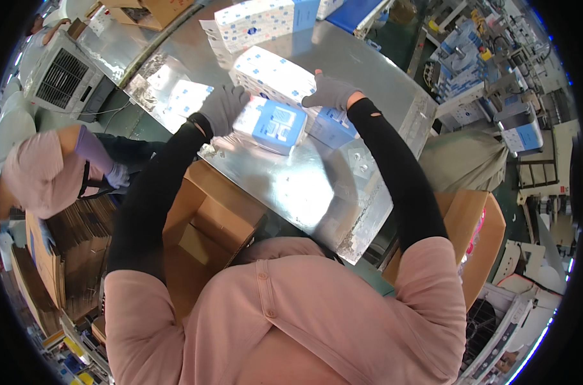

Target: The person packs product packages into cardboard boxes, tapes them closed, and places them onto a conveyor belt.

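On the metal table (301, 192) lies a white-and-blue plastic-wrapped pack (272, 125), its printed blue end turned towards me. My left hand (222, 109), in a grey glove with bare fingertips, is at that pack's left end with fingers curled; whether it grips the pack is hidden. Just behind is a long white pack with blue print (277, 72), whose blue end (332, 126) shows below my right hand (332, 91). That gloved hand is against the long pack's right part, thumb and finger spread apart. Another white printed pack (188, 98) lies left of my left hand.
More packs (262, 24) stand at the table's far side, by a blue conveyor belt (354, 17). An open cardboard box (219, 216) is below the table's near edge. Another box (474, 240) sits to the right. A co-worker (46, 168) is left, beside stacked flattened cartons (82, 250).
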A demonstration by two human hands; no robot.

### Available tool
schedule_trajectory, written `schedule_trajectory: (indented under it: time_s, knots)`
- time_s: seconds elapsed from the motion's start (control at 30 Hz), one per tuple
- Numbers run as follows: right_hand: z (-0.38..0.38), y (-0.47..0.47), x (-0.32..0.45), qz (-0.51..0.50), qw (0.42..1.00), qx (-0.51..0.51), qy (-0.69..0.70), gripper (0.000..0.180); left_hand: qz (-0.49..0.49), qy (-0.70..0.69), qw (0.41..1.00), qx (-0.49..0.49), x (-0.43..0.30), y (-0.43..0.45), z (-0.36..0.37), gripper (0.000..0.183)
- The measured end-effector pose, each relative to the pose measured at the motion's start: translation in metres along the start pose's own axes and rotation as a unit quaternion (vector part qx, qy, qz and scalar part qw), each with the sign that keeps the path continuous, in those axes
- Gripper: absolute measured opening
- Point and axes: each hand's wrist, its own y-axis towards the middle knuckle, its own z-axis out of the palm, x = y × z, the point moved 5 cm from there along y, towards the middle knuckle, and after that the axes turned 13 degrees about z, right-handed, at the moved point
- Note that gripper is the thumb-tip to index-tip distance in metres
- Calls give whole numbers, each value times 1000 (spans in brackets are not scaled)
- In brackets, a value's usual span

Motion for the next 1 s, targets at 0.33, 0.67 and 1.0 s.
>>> schedule_trajectory:
  time_s: [0.33, 0.67, 1.0]
  knots:
    - [19, 6, 29, 33, 989, -140, 21, 100, -258, 64, 914, -306, -13, -186, -234, 72]
    - [-30, -135, 186, -355, 834, 62, 418, 65, -518, -243, 815, -94, -214, -338, -112, 36]
    - [297, -179, 338, -593, 773, 194, -113, 57, -386, -489, 734, 269, -325, -270, 17, 94]
